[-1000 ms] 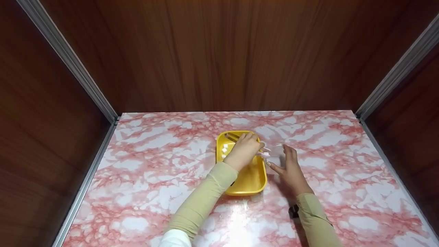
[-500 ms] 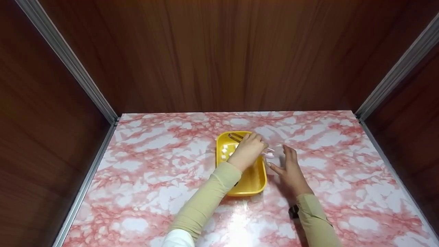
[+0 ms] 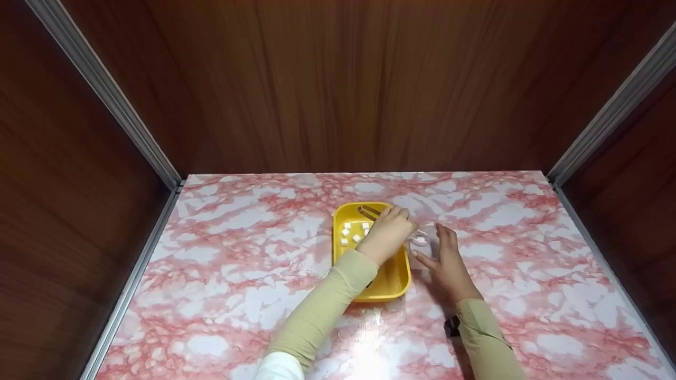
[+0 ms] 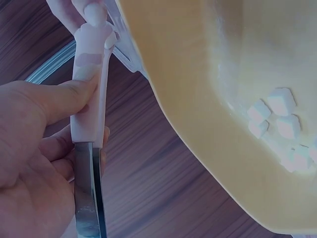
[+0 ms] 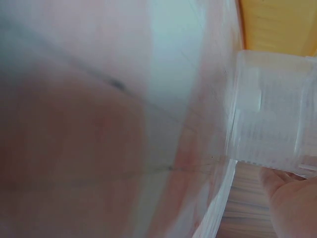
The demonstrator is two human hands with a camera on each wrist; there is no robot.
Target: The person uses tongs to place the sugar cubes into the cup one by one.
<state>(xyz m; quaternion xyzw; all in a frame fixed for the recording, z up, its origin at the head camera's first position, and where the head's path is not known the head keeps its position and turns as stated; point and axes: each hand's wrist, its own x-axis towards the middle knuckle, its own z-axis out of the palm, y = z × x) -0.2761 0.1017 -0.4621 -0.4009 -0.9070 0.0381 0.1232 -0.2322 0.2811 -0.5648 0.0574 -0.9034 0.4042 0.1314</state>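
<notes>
Left hand (image 3: 388,236) pinches tongs (image 4: 85,130), thumb vs fingers, pink end over clear container (image 5: 272,111) at yellow tray's (image 3: 390,287) 3 o'clock. Right hand's (image 3: 449,262) thumb/fingers spread round container. Bunch of white cubes (image 3: 346,232), tray's 10 o'clock.

From the head, looks forward and down from well above, over worktop (image 3: 237,253), hands (image 3: 388,236) (image 3: 450,264) and yellow tray (image 3: 395,282). From the left wrist, looks closely past tongs (image 4: 85,129) into that tray, sharing its white cubes (image 4: 281,101). From the right wrist, looks low along the worktop, turned sideways, probably sharing the tray's edge.
</notes>
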